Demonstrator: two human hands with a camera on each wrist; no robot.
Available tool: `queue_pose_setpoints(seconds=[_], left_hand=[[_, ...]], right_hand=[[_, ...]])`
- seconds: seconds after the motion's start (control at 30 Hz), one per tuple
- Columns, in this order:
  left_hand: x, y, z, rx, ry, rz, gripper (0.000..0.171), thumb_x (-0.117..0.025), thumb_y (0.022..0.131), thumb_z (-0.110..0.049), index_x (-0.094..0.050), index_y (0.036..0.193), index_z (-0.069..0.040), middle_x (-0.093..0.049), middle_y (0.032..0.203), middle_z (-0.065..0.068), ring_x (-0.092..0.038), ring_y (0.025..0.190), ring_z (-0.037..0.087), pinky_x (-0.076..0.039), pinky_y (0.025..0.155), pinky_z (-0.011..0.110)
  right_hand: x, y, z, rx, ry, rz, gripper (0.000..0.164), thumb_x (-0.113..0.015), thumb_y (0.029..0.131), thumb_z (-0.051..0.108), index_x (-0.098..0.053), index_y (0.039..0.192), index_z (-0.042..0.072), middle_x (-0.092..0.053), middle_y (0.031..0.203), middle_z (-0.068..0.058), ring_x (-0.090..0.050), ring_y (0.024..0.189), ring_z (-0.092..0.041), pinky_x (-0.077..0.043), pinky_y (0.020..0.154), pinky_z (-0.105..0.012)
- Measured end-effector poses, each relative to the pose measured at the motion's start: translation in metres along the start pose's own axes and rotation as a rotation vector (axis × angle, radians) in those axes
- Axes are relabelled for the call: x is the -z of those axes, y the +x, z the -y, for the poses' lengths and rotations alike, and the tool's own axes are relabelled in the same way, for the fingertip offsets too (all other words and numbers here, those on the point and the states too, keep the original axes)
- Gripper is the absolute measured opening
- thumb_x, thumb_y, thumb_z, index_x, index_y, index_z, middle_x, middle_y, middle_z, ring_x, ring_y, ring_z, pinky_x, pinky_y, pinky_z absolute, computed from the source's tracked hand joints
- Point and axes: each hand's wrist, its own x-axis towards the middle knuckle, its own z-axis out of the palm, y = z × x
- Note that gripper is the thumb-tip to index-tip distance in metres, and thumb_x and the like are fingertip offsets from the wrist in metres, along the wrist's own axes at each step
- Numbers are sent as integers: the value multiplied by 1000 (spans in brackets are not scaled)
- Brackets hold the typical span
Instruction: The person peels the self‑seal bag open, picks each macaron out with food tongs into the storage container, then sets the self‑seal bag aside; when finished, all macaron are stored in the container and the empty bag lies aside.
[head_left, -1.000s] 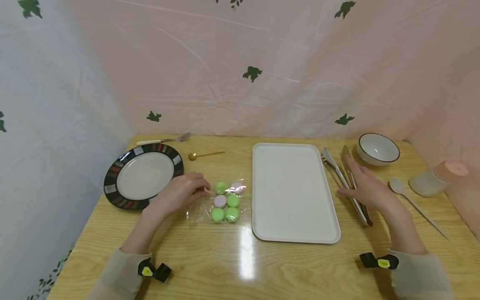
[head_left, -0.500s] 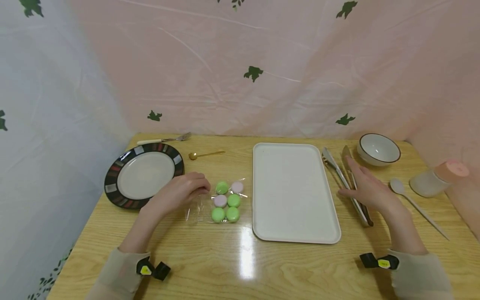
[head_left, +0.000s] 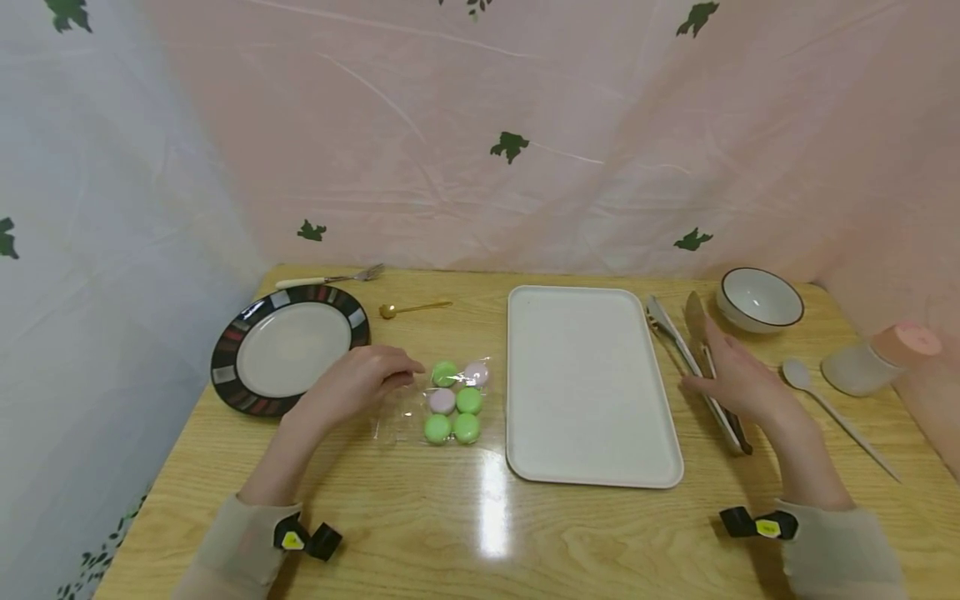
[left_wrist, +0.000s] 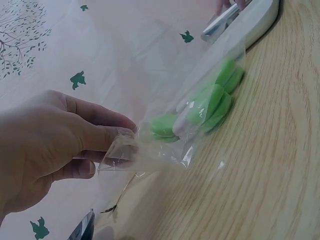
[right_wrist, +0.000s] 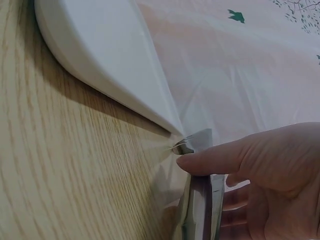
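Note:
In the head view, a clear plastic bag of green and lilac macarons [head_left: 468, 401] lies left of the white tray. My left hand [head_left: 360, 379] is at the bag's left end. The left wrist view shows the thumb and fingers of my left hand [left_wrist: 65, 140] pinching the clear film of the macaron bag [left_wrist: 205, 107]. To the tray's right, metal tongs [head_left: 678, 342] lie slanted, and my right hand [head_left: 738, 375] covers part of them. In the right wrist view, the thumb of my right hand [right_wrist: 280, 170] lies on one side of the tongs [right_wrist: 201, 200], several fingers on the other.
The white tray [head_left: 588, 383] sits mid-table. A dark-rimmed plate [head_left: 225, 375], a fork [head_left: 330, 278] and a small gold spoon [head_left: 412, 308] are at the left. A white bowl [head_left: 757, 300], a long spoon [head_left: 840, 421] and a pink-capped jar [head_left: 862, 367] stand or lie at the right.
My left fingertips have shifted very slightly right and up at the bag's edge. The right hand, tongs and tray stay almost the same; the whole head view has drifted a little.

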Motion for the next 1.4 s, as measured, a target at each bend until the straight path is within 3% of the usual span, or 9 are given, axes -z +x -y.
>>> queue_pose_setpoints(seconds=[0.17,0.37,0.5,0.7,0.9,1.07,1.23,1.3,1.4], left_hand=[[1,1,-1,-22,-32,7,16,-66,88,-11,-74,101,-15,-70,92,-4,-65,84,7,-54,75,26],[0,2,-3,-26,-55,3,15,-66,88,-9,-73,100,-13,-69,94,-4,-65,85,8,-54,74,26],[-2,3,-4,-29,-79,-10,15,-67,87,-10,-72,100,-12,-67,91,-4,-61,79,5,-51,68,22],[-7,4,-5,-18,-89,-17,18,-74,82,-15,-70,99,-12,-63,86,-4,-55,73,3,-48,65,19],[-12,5,-8,8,0,-51,9,-75,80,-15,-70,88,-18,-63,83,-8,-55,73,2,-48,66,20],[-10,4,-7,-30,28,-93,6,-74,81,-17,-71,82,-22,-60,79,-13,-53,69,-1,-47,63,19],[-8,3,-3,-83,12,-103,4,-74,81,-17,-73,84,-20,-61,83,-11,-55,72,0,-48,65,20],[-7,3,-1,-96,3,-103,4,-74,82,-18,-73,85,-20,-61,85,-10,-56,74,1,-49,66,21],[-6,2,0,-105,-13,-97,3,-72,84,-18,-73,86,-18,-61,89,-8,-57,78,2,-50,69,22]], right_hand=[[3,-2,0,-2,-8,22,104,-60,90,41,15,147,-1,-9,149,-39,-15,134,-56,-21,102,-68],[9,-5,2,22,20,15,92,-55,92,26,11,146,-7,-10,146,-42,-17,133,-58,-23,102,-68],[15,-7,2,37,17,-9,90,-55,93,25,8,146,-10,-12,144,-45,-19,131,-59,-26,99,-69],[18,-9,5,32,-1,-33,89,-56,92,29,4,147,-8,-15,144,-43,-22,130,-59,-29,97,-69],[18,-11,7,41,-12,-51,87,-56,92,29,1,148,-7,-18,144,-42,-24,130,-58,-29,98,-68],[19,-14,9,52,17,-82,86,-55,94,31,2,150,-2,-19,146,-39,-25,131,-55,-27,98,-68],[20,-18,14,80,36,-147,79,-53,95,32,-6,151,3,-33,142,-32,-47,113,-43,-43,82,-55],[22,-20,16,94,27,-174,74,-52,95,34,-12,151,5,-40,137,-29,-52,102,-37,-45,74,-47],[24,-22,22,132,1,-224,66,-53,96,33,-24,149,7,-46,132,-25,-56,96,-34,-45,71,-45]])
